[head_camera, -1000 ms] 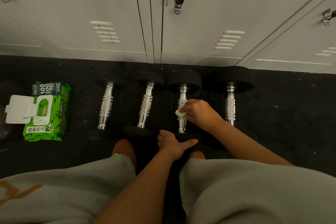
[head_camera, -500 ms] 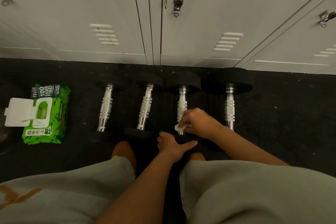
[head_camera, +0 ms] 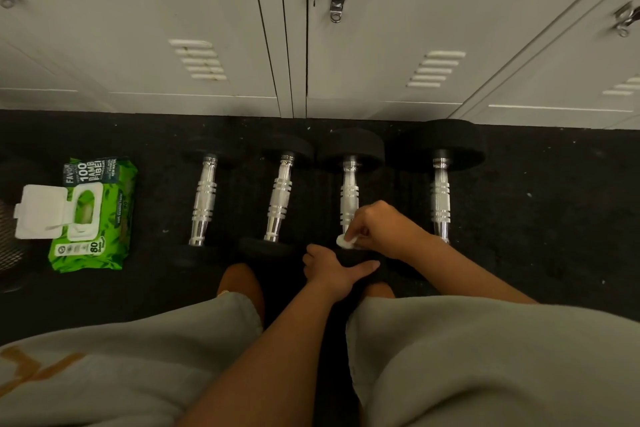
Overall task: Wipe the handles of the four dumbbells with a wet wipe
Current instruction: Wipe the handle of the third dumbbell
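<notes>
Four dumbbells are laid side by side on the dark floor (head_camera: 554, 218) in front of the lockers (head_camera: 381, 45), handles running near to far. The third dumbbell (head_camera: 349, 194) from the left is the one being worked on: a small wad of wipe (head_camera: 346, 241) is pinched in the fingers (head_camera: 358, 230) of the right hand (head_camera: 384, 229) and pressed against the near end of its chrome handle. The left hand (head_camera: 332, 269) is rested on that dumbbell's near head, thumb stretched out to the right and the other fingers curled over the head's left edge, apparently to steady it. The first dumbbell (head_camera: 204, 201) and second dumbbell (head_camera: 278, 198) lie untouched to the left, the fourth dumbbell (head_camera: 440, 198) to the right, just beside the right forearm. Whether any handle has already been cleaned cannot be told from its look; all four shine alike. If the work is being done from left to right, two handles would be finished, the third nearly so, and only the fourth left, but that order is a guess. The wipe pack (head_camera: 91, 215) lies well to the left with its lid flipped open, so a fresh wipe can be taken if needed.
</notes>
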Available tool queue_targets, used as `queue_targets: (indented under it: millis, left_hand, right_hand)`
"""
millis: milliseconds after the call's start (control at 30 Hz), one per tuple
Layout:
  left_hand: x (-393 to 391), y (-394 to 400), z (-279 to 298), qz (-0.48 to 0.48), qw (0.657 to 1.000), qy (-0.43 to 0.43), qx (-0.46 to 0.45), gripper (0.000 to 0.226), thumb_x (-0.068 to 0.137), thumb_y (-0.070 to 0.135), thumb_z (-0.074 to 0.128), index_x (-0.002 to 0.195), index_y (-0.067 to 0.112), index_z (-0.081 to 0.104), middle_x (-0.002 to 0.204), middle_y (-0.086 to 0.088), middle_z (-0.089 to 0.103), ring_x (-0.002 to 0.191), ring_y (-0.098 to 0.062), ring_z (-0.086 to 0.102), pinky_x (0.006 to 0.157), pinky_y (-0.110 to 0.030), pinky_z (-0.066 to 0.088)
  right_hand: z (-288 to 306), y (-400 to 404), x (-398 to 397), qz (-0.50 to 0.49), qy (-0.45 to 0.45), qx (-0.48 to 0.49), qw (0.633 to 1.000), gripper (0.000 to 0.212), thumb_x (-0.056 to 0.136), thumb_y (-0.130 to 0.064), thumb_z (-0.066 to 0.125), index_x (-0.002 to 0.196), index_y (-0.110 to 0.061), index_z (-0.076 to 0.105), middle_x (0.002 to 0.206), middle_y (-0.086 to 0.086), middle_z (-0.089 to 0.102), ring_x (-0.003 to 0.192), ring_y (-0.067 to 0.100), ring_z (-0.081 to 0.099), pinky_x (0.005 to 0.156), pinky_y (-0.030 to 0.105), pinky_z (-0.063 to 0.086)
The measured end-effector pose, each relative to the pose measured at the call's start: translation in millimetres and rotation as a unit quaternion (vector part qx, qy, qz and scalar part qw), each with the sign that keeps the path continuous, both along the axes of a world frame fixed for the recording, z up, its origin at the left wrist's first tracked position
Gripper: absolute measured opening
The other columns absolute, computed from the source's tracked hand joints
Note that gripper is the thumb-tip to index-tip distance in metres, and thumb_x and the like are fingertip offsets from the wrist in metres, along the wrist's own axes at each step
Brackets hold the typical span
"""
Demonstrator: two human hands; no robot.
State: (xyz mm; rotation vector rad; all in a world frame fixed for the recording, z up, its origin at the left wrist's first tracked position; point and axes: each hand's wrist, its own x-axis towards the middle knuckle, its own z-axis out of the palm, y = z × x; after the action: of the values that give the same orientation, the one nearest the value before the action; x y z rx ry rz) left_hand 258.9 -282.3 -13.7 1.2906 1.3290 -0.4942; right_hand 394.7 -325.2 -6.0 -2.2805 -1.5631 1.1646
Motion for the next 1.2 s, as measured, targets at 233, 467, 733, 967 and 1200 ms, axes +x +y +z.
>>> queue_targets:
  millis: [233,467,733,967,1200]
  left_hand:
    - [0.5,0.5,-0.9,0.004,1.0,-0.001,-0.004,0.111,0.066,0.046,0.082,0.143,0.007,0.012,0.148,-0.015,0.022,0.136,-0.031,0.032,0.108,-0.041,0.038]
    - [-1.1,-0.2,-1.8,0.01,1.0,-0.004,-0.007,0.113,0.064,0.044,0.084,0.143,0.006,0.012,0.148,-0.014,0.023,0.135,-0.03,0.033,0.108,-0.04,0.039]
    - [-2.6,-0.8,0.1,0.008,1.0,-0.025,0.011,0.107,0.063,0.043,0.085,0.137,0.003,0.019,0.143,-0.014,0.028,0.131,-0.028,0.037,0.106,-0.038,0.041]
    - [-3.2,-1.0,0.5,0.004,0.999,-0.026,0.019,0.109,0.064,0.045,0.084,0.138,0.002,0.018,0.144,-0.015,0.027,0.132,-0.029,0.036,0.106,-0.036,0.04]
    - [-2.7,-0.9,0.3,0.008,1.0,-0.025,0.012,0.109,0.065,0.044,0.083,0.14,0.004,0.016,0.145,-0.015,0.026,0.132,-0.03,0.036,0.106,-0.04,0.041]
  right_hand:
    - [-1.2,5.9,1.5,-0.004,0.01,-0.025,1.0,0.018,0.083,-0.015,0.067,0.1,-0.017,0.073,0.108,0.004,0.068,0.097,0.017,0.065,0.084,0.027,0.053]
    - [1.1,8.8,3.2,-0.031,0.001,-0.03,0.999,0.022,0.084,-0.014,0.067,0.105,-0.015,0.072,0.114,0.005,0.065,0.102,0.018,0.063,0.087,0.024,0.05]
    - [-3.6,5.9,-2.7,-0.033,-0.005,-0.027,0.999,0.02,0.082,-0.018,0.069,0.101,-0.018,0.073,0.111,0.004,0.067,0.101,0.019,0.065,0.086,0.026,0.053]
    - [0.9,8.9,-3.2,-0.017,0.0,-0.046,0.999,0.019,0.083,-0.013,0.066,0.1,-0.017,0.073,0.113,0.006,0.065,0.102,0.021,0.064,0.089,0.032,0.054]
    - [-0.7,9.9,-2.7,-0.023,-0.008,-0.027,0.999,0.019,0.083,-0.015,0.067,0.101,-0.017,0.073,0.111,0.006,0.065,0.099,0.02,0.064,0.086,0.03,0.054]
